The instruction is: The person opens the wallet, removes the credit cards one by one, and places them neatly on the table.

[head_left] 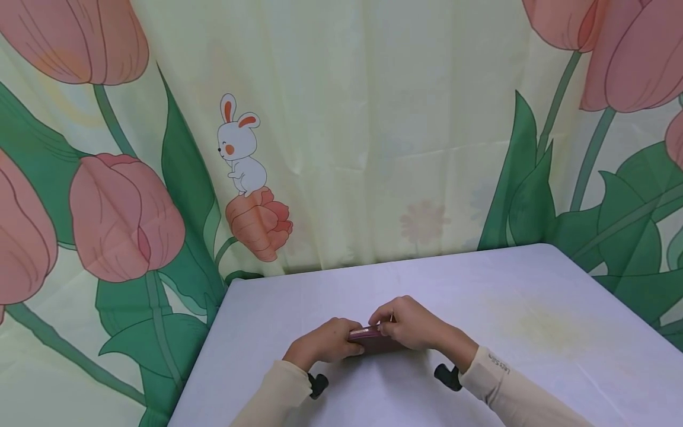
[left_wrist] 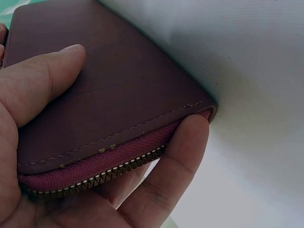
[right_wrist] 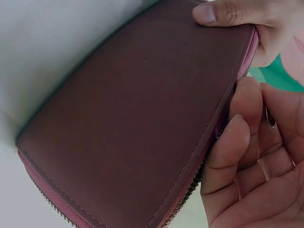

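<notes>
A brown-purple leather zip wallet (head_left: 381,344) stands on its long edge on the table, with its zipped side up. My left hand (head_left: 326,341) grips the left end, thumb (left_wrist: 59,71) flat on the near face and fingers curled round the zipped end. At the top edge, my right hand (head_left: 416,323) has its fingers curled against the zip. In the right wrist view, a small shiny metal zip pull (right_wrist: 270,117) shows between its thumb and fingers. Pink zip tape (left_wrist: 95,171) and brass teeth run along the wallet's edge.
A white cloth (head_left: 277,308) covers the table, with a faint yellowish patch on the right. Behind it hangs a curtain (head_left: 341,130) printed with tulips and a rabbit. Dark camera mounts (head_left: 447,377) sit at both wrists, close over the table.
</notes>
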Demonstrator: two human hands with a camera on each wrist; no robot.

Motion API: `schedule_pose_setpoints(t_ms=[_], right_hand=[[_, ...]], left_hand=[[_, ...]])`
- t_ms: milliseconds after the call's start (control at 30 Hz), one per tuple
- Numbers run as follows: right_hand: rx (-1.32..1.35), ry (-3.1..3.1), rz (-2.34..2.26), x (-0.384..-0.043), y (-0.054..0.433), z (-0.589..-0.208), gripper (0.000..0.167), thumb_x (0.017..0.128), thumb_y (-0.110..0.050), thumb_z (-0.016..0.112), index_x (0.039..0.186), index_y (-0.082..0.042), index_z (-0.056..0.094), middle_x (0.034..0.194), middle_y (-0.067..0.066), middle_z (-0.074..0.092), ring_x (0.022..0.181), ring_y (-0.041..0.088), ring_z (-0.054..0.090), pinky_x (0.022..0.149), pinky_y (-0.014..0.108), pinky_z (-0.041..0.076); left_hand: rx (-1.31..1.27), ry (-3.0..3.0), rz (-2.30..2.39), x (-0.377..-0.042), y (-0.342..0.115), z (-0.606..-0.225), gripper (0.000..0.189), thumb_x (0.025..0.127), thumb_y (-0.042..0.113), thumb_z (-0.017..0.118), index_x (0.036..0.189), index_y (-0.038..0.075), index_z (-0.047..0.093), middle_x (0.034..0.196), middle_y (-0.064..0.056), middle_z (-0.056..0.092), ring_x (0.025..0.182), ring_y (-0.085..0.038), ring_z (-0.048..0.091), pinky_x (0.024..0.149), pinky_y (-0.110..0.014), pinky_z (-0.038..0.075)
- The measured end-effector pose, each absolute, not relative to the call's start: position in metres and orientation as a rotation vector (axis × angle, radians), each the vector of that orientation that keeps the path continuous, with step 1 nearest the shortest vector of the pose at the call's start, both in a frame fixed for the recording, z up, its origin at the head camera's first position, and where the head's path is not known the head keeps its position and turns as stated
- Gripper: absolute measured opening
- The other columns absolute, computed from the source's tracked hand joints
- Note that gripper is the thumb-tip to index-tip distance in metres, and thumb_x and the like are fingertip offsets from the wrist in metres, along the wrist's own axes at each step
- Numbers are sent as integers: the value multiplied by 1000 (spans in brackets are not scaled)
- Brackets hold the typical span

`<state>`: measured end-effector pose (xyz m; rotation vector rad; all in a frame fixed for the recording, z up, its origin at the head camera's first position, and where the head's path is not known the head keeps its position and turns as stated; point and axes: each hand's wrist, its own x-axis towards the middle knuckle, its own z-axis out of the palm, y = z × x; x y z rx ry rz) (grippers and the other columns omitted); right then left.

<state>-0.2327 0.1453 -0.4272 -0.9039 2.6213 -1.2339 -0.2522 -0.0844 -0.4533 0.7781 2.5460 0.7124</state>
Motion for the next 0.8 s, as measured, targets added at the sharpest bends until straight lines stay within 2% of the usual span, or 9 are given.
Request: schedule_pose_setpoints(t_ms=[533,800], right_hand=[[-958,2610,-1254,-232,143,-426,27,89,7,64,99,-10,82,87,-6,75,74,4,61,68,26,50],[-965,2613,-1260,-233,141,-428,27,89,8,64,97,-11,82,87,-7,75,74,4,61,67,26,50]], left_hand=[[796,2570,665,-254,-84,-455,9,92,13,78,100,12,74,79,10,65,71,-4,56,69,-23,49],[783,2569,663,-253,-84,-454,15,93,13,78,107,8,75,83,9,67,73,-4,57,71,-24,49]])
